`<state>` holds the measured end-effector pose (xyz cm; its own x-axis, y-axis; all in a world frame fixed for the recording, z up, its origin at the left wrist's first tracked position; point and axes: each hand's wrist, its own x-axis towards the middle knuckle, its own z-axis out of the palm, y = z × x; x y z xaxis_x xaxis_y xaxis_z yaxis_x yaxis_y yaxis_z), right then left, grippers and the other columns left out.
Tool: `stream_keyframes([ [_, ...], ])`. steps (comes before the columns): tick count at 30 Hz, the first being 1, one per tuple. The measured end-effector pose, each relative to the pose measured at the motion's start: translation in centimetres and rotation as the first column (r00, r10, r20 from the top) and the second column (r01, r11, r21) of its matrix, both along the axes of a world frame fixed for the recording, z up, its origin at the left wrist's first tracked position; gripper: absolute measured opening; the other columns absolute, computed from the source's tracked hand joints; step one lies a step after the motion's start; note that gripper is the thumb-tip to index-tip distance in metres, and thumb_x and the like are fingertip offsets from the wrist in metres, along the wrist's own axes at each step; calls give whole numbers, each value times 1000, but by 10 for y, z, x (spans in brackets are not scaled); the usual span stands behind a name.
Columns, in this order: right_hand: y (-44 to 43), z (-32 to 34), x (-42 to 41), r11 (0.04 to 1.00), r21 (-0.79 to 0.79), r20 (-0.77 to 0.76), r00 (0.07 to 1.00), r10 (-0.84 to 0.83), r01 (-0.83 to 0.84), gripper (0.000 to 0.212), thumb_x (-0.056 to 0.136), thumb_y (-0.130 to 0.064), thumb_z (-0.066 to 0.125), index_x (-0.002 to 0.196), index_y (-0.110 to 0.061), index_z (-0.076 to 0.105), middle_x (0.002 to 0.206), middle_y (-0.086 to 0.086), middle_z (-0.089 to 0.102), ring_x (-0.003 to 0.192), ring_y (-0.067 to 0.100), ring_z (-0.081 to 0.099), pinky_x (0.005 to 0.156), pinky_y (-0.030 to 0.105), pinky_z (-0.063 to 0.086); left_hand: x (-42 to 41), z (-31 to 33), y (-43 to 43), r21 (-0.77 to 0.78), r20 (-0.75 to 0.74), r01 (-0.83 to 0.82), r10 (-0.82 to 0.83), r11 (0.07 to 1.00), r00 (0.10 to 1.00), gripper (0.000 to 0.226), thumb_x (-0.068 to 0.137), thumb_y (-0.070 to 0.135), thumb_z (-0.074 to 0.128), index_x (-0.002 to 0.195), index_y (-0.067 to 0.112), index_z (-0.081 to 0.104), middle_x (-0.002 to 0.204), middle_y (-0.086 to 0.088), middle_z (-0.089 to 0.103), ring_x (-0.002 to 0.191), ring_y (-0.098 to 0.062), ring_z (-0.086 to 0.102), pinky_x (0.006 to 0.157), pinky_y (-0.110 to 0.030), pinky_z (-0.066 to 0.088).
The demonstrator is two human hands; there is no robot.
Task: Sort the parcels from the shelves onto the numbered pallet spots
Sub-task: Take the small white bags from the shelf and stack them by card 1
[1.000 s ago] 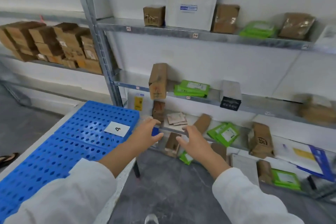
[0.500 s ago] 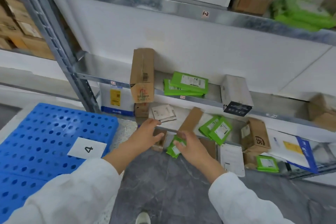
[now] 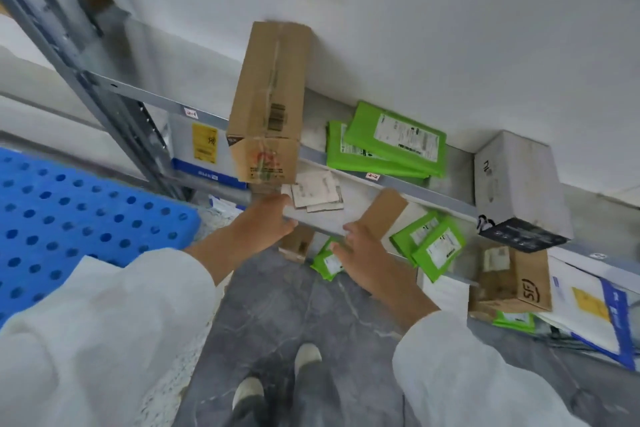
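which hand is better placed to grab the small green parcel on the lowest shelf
Right: the right hand is over the green parcel; the left hand sits by the brown box.

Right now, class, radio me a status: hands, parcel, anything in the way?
Left hand open, at lower shelf edge. Right hand on small green parcel, grip unclear. Small brown box beside parcel; shelf edge overhangs.

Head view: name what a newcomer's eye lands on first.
A tall cardboard box stands upright on the shelf, with bright green mailers lying beside it. A blue perforated pallet sits at left, and the left hand and right hand reach toward the shelf below.
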<state>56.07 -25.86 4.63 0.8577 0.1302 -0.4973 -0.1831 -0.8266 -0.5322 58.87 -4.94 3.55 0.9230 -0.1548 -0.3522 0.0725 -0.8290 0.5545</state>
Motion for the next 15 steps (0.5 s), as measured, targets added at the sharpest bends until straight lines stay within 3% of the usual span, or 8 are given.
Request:
stream_keyframes([
  [4, -12, -62, 47, 998, -55, -11, 1000, 19, -20, 49, 95, -41, 52, 136, -16, 40, 133, 8, 47, 119, 27, 51, 99, 46, 44, 45, -59, -15, 66, -11, -4, 5, 998, 1000, 41, 92, 25, 61, 127, 5, 54, 129, -13, 55, 113, -30, 56, 93, -37, 46],
  [7, -22, -111, 82, 996, -79, -51, 998, 29, -33, 50, 95, -37, 53, 138, -13, 40, 132, 10, 47, 120, 28, 51, 101, 42, 43, 84, -106, -33, 94, -50, 21, -16, 995, 999, 41, 91, 31, 50, 119, 2, 57, 121, -16, 55, 114, -34, 55, 92, -35, 43],
  [10, -29, -162, 113, 998, -68, -63, 998, 10, -15, 53, 95, -34, 55, 139, -9, 41, 136, 12, 46, 125, 28, 48, 103, 37, 40, 128, -146, -50, 144, -41, -2, 8, 990, 999, 38, 94, 19, 53, 127, -1, 53, 127, -20, 55, 114, -34, 55, 94, -36, 46],
  [15, -35, -238, 168, 996, -45, -83, 994, -76, 73, 53, 95, -37, 55, 137, -8, 43, 135, 12, 49, 122, 27, 51, 102, 37, 42, 186, -220, -54, 235, -34, 13, -5, 972, 999, 33, 95, 17, 51, 126, 5, 55, 129, -14, 56, 115, -28, 54, 80, -23, 34],
])
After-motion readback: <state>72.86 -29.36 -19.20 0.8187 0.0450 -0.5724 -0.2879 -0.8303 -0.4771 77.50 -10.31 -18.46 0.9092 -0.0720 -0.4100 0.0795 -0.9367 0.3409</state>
